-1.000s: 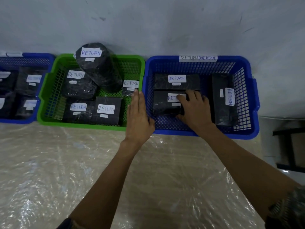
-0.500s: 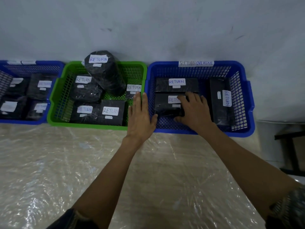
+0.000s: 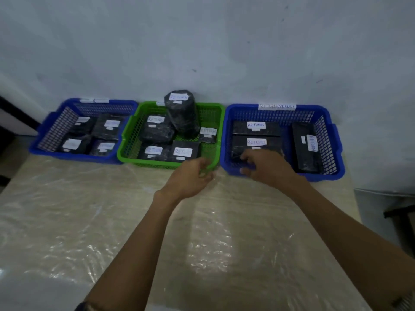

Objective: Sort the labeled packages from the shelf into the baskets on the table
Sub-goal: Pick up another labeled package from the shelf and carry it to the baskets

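Note:
Three baskets stand in a row against the wall. The right blue basket, tagged "RETURN OVERDUE", holds three black packages labelled RETURN: a back one, a front one and one lying lengthwise at the right. My right hand hovers over this basket's front rim, fingers loosely curled and holding nothing. My left hand is just in front of the green basket, by its right front corner, also loosely curled and holding nothing. The green basket holds several RETURN packages, one a tall black roll.
A second blue basket with several labelled black packages sits at the left. The table is covered in crinkled clear film. Its right edge runs near a dark piece of furniture. A dark post stands at far left.
Both hands have drawn back toward me. The right hand has lifted off the front package in the right blue basket, and the left has left the basket rims. The view has pulled back.

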Tool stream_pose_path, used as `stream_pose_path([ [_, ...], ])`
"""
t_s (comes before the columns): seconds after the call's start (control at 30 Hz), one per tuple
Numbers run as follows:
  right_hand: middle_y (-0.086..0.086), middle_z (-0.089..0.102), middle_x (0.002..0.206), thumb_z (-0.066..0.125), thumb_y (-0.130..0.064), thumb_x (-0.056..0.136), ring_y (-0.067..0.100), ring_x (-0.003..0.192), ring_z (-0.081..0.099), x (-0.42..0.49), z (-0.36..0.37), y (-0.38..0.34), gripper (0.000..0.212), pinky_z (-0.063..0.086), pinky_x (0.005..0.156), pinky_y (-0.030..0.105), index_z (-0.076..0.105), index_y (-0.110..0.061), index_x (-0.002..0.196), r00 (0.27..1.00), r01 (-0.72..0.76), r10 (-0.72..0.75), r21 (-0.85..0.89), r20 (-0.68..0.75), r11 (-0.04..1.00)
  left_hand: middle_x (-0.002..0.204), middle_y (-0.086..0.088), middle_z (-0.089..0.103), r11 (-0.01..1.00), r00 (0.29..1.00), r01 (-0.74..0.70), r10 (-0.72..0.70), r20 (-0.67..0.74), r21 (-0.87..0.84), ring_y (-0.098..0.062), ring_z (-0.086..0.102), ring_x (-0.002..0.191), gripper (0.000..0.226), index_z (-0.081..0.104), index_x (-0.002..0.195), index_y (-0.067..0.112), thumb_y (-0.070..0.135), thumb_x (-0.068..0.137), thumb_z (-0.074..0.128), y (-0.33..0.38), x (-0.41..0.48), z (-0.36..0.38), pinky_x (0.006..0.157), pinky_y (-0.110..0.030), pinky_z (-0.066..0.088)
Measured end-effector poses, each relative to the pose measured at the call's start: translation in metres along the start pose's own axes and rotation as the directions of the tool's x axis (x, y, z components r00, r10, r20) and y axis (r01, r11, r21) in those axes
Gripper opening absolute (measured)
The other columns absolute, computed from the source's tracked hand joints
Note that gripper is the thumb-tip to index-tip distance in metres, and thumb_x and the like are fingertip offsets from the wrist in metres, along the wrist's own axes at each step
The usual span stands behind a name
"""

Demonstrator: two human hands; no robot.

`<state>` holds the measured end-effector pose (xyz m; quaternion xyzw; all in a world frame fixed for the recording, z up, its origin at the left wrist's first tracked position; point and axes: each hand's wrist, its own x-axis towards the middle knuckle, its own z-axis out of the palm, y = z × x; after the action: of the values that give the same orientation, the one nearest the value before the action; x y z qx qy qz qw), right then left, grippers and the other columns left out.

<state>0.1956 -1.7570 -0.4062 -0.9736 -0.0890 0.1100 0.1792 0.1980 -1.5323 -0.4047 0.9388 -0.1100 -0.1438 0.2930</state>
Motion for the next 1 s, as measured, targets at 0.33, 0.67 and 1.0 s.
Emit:
stream_pose_path([
  [0.33, -0.002, 0.062, 0.116, 0.060, -0.044, 0.088, 0.016, 0.103, 0.057, -0.100, 0.054, -0.159, 0.040, 0.045, 0.081, 0.030, 0.052, -0.027, 0.123, 0.990, -0.011, 0.021, -0.070, 0.140, 0.997, 0.112, 0.003, 0.064, 0.994, 0.994, -0.097, 0.095, -0.060, -0.045, -0.012, 0.062, 0.093, 0.038, 0.059, 0.123, 0.021, 0.038, 0.089, 0.061, -0.096, -0.147, -0.058, 0.084, -0.030, 0.051],
  [0.67, -0.004, 0.061, 0.117, 0.058, -0.047, 0.088, 0.015, 0.102, 0.057, -0.152, 0.108, -0.308, 0.041, 0.046, 0.082, 0.030, 0.051, -0.028, 0.125, 0.970, 0.148, -0.128, -0.082, 0.205, 0.986, 0.110, 0.004, 0.066, 0.992, 0.979, 0.061, -0.081, -0.188, -0.110, -0.009, 0.063, 0.094, 0.036, 0.061, 0.121, 0.022, 0.038, 0.089, 0.062, -0.210, -0.320, -0.117, 0.072, -0.028, 0.054],
  [1.0, -0.001, 0.062, 0.115, 0.061, -0.045, 0.087, 0.018, 0.098, 0.058, -0.180, 0.172, -0.448, 0.040, 0.048, 0.081, 0.032, 0.054, -0.026, 0.122, 0.928, 0.327, -0.320, -0.003, 0.189, 0.945, 0.107, 0.005, 0.064, 0.979, 0.945, 0.192, -0.203, -0.257, -0.068, -0.009, 0.062, 0.092, 0.035, 0.062, 0.120, 0.016, 0.035, 0.090, 0.061, -0.305, -0.480, -0.155, 0.081, -0.024, 0.049],
])
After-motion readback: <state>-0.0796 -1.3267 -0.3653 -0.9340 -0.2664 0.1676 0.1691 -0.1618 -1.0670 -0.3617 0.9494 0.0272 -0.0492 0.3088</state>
